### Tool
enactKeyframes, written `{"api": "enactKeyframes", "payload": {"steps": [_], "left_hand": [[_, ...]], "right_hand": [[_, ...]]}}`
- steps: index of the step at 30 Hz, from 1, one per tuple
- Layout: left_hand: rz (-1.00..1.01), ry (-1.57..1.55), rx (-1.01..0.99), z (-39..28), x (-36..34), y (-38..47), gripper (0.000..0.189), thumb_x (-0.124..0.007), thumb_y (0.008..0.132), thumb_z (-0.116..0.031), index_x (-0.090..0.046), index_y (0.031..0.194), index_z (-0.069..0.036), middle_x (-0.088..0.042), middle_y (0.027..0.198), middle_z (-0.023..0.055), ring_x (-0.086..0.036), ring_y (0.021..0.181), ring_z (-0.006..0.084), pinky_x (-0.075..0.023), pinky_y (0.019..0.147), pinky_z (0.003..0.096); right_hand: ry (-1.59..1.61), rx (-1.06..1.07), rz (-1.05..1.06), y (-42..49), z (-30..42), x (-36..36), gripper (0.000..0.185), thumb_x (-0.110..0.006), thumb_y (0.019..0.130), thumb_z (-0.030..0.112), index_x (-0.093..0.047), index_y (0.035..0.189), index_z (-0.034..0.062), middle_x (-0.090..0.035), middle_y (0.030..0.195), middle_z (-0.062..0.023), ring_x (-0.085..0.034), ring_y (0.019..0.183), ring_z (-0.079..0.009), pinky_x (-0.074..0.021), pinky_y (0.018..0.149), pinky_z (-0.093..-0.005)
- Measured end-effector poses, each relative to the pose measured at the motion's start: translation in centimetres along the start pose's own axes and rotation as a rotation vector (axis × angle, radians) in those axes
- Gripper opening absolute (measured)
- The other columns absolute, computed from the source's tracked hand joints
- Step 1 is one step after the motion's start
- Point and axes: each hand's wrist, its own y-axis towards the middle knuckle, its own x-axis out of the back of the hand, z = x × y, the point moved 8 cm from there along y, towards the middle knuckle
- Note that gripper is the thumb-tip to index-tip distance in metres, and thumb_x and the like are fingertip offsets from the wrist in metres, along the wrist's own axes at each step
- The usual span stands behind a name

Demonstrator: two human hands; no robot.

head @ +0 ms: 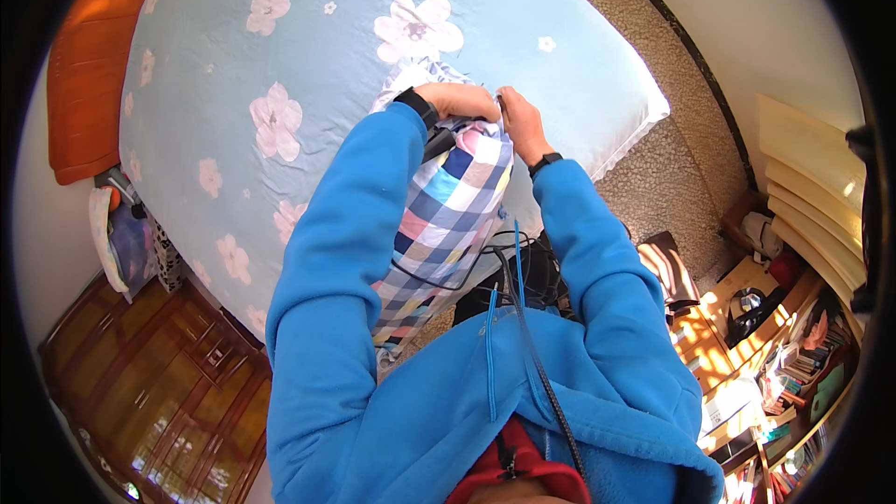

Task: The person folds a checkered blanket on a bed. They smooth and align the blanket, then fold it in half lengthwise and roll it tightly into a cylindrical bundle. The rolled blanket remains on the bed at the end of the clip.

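Observation:
A bundle of checked cloth [455, 203] in blue, white, pink and yellow lies lengthwise before me at the edge of the bed. My left hand [458, 101] bends over its far end, with the fingers on gathered fabric. Close to its right, my right hand [521, 122] pinches the edge of the cloth between thumb and finger. Whitish patterned fabric [420, 73] shows beyond my left hand. A dark object [439, 145], not clear in kind, sits under my left wrist. Both wrists wear black bands. The fingertips of my left hand are partly hidden.
Under the bundle spreads a light blue flowered bedsheet [336, 84]. Black cables [448, 287] hang between me and the bed. A wooden cabinet [161, 392] stands at lower left, an orange-brown headboard [98, 70] at upper left. Shelves with books [805, 364] are at lower right.

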Motion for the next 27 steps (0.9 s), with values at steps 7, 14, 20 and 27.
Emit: {"api": "enactKeyframes", "payload": {"steps": [7, 14, 20, 27], "left_hand": [[-0.647, 0.031, -0.226, 0.4, 3.3, -5.1, 0.04, -0.067, 0.079, -0.01, -0.059, 0.116, 0.002, -0.066, 0.102, 0.0154, -0.062, 0.095, 0.0219, -0.0489, 0.082, 0.0311], [-1.309, 0.453, -0.208, 6.1, -6.0, -23.4, 0.056, -0.071, 0.075, -0.02, -0.053, 0.126, -0.004, -0.054, 0.125, 0.0169, -0.051, 0.114, 0.0349, -0.0414, 0.097, 0.0422], [-1.526, 0.474, 0.544, 19.8, -19.8, -34.5, 0.062, -0.069, 0.069, -0.012, -0.051, 0.127, -0.006, -0.054, 0.127, 0.0123, -0.048, 0.118, 0.0312, -0.0322, 0.102, 0.048], [-1.835, 0.162, 1.056, 32.3, -33.3, -43.5, 0.052, -0.061, 0.073, -0.006, -0.052, 0.124, -0.008, -0.056, 0.126, 0.0096, -0.05, 0.116, 0.0295, -0.0359, 0.095, 0.0459]], "right_hand": [[0.208, -0.303, 0.284, 1.1, -7.1, -4.9, 0.02, -0.054, 0.091, 0.019, -0.063, 0.105, 0.0071, -0.066, 0.096, -0.0177, -0.063, 0.089, -0.0314, -0.0484, 0.081, -0.0351], [0.33, -0.282, 0.375, -1.5, -6.9, -4.4, 0.027, -0.057, 0.089, 0.018, -0.066, 0.109, 0.0013, -0.07, 0.103, -0.0133, -0.065, 0.092, -0.0204, -0.0495, 0.083, -0.0325], [0.44, -0.354, 0.503, -2.5, -8.5, -3.9, 0.033, -0.054, 0.093, 0.019, -0.06, 0.119, -0.0003, -0.066, 0.111, -0.0113, -0.061, 0.099, -0.0192, -0.0487, 0.086, -0.0327], [-0.079, -0.243, 0.351, -1.4, -4.4, 2.8, 0.043, -0.059, 0.09, 0.017, -0.052, 0.127, -0.0025, -0.062, 0.118, -0.0168, -0.062, 0.102, -0.0243, -0.0492, 0.085, -0.035]]}}
